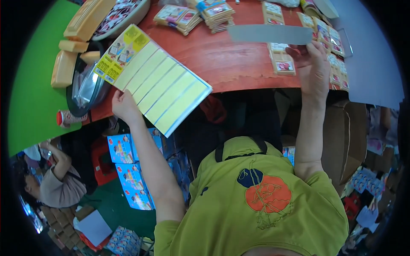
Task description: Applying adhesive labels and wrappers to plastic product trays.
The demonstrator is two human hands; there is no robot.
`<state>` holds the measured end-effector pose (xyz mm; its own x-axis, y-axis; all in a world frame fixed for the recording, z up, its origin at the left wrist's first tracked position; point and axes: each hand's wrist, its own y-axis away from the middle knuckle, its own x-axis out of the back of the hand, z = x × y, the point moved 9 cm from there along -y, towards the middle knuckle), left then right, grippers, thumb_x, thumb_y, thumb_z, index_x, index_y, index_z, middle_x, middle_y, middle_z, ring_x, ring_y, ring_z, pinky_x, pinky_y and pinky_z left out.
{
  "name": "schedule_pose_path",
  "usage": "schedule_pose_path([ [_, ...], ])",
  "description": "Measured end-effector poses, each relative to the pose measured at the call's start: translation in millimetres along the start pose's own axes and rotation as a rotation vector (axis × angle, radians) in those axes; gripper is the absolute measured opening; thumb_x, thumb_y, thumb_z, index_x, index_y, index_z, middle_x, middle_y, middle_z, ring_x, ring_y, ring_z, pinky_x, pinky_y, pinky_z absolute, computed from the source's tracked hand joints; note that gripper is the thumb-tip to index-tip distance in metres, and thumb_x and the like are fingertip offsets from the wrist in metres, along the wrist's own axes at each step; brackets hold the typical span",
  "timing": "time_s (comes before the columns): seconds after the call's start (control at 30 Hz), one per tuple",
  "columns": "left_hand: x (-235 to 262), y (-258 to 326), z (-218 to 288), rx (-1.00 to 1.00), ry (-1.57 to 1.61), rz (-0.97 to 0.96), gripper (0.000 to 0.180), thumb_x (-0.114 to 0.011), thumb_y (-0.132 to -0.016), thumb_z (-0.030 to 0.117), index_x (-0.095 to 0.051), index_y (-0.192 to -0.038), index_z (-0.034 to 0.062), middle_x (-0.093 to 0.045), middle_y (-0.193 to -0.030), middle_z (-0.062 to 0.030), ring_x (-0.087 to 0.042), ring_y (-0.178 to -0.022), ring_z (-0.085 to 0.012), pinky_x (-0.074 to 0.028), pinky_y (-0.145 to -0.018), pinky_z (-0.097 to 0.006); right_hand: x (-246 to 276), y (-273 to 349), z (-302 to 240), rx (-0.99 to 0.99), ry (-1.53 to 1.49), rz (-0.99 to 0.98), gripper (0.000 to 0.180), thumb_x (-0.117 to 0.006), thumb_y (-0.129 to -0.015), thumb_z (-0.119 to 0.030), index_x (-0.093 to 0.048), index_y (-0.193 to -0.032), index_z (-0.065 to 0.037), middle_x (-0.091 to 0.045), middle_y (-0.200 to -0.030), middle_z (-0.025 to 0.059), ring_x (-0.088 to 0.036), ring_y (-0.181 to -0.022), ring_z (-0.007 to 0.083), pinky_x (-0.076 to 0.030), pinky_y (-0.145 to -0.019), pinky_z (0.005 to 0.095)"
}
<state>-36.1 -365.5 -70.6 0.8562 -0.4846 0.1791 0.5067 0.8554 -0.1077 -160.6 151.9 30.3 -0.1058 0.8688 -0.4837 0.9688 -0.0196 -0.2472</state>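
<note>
My left hand (125,104) is closed on the lower left edge of a sticker sheet (164,87). The sheet is pale yellow with crosswise strips, and its upper left end carries bright yellow printed labels. It is tilted, partly over the table's near edge. Raised over the right part of the table, my right hand (314,66) pinches one end of a long, thin, greyish see-through strip (270,33), which stretches out to the left. Flat packs with pink and white contents (282,66) lie in a column under and beside that hand.
Stacked flat packs (178,19) lie at the back of the red table (209,62). At the left stand a basin of small pieces (143,15), cream plastic boxes (87,19), a dark oval tray (72,98) and a spool (68,118). Blue cartons (132,185) and another person (64,185) are below left.
</note>
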Motion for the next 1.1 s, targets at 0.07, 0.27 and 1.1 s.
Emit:
schedule_pose_path([
  [0.07,-20,12,53,-0.383,-0.674,0.004,0.016,-0.063,-0.090,0.007,-0.068,-0.101,-0.0044,-0.071,-0.089,-0.0108,-0.067,-0.082,-0.0196,-0.051,-0.072,-0.030,4,14,-32,0.114,0.186,0.039,0.016,-0.054,-0.097,-0.008,-0.061,-0.107,0.002,-0.066,-0.106,0.0143,-0.066,-0.097,0.0224,-0.055,-0.088,0.0402],
  [0.27,-115,185,139,-0.296,-0.044,-0.678,0.023,-0.062,-0.094,0.007,-0.066,-0.116,-0.0005,-0.067,-0.110,-0.0087,-0.062,-0.099,-0.0152,-0.048,-0.088,-0.029,-84,81,-53,0.668,1.082,-0.163,0.019,-0.060,-0.083,0.009,-0.059,-0.098,-0.002,-0.062,-0.104,0.0125,-0.062,-0.088,0.0227,-0.051,-0.077,0.0338],
  [1.1,-251,284,84,0.576,0.289,-0.952,0.012,-0.068,-0.092,0.009,-0.066,-0.091,-0.0024,-0.059,-0.072,-0.0024,-0.050,-0.056,-0.0069,-0.038,-0.047,-0.021,115,56,3,-0.157,0.504,0.228,0.040,-0.062,-0.094,-0.006,-0.048,-0.131,-0.005,-0.063,-0.081,0.0002,-0.054,-0.070,0.0043,-0.043,-0.064,0.0199],
])
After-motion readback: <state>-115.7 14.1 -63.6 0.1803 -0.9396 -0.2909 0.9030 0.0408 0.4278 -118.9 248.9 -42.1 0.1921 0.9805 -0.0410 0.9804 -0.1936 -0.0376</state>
